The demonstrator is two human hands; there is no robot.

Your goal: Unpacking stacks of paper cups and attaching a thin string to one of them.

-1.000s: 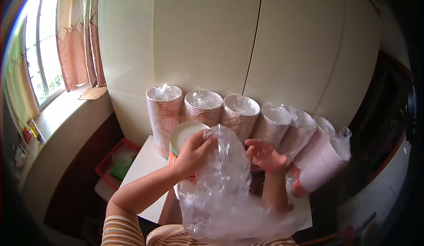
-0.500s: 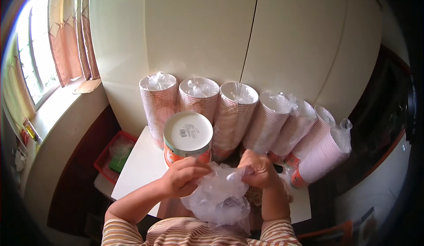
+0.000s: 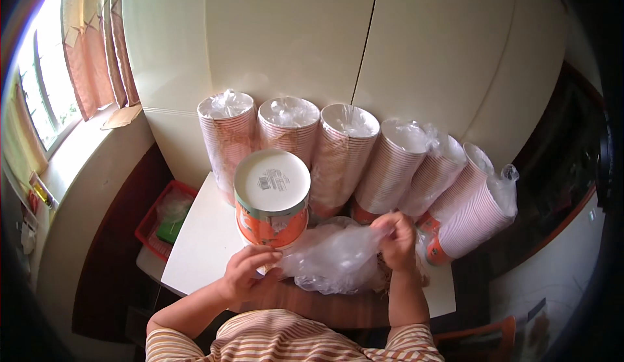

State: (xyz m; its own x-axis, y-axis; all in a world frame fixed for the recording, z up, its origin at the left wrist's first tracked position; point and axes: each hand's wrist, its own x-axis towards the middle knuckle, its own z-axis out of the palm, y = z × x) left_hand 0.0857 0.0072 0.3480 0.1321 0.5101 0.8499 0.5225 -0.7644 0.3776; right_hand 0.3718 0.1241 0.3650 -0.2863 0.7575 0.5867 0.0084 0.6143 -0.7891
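The clear plastic bag [image 3: 331, 258] lies bunched between both hands. The left hand [image 3: 250, 272] grips its left end by the cup stack [image 3: 272, 199]. The right hand [image 3: 398, 240] pinches its right end.

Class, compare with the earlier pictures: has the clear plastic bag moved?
Yes. The bag has come down off the cup stack, from level with the wrapped stacks behind to the table.

The stack of cups [image 3: 272, 199] stands on the tabletop [image 3: 195, 245], directly above the left hand [image 3: 247, 272] fingers [image 3: 263, 253]. The plastic bag [image 3: 335, 258] lies between both hands, right of the left fingers and left of the right hand [image 3: 398, 240]. The wrapped cup stacks [image 3: 344, 150] line the wall behind. The basket [image 3: 162, 215] sits lower left, beyond the tabletop edge.
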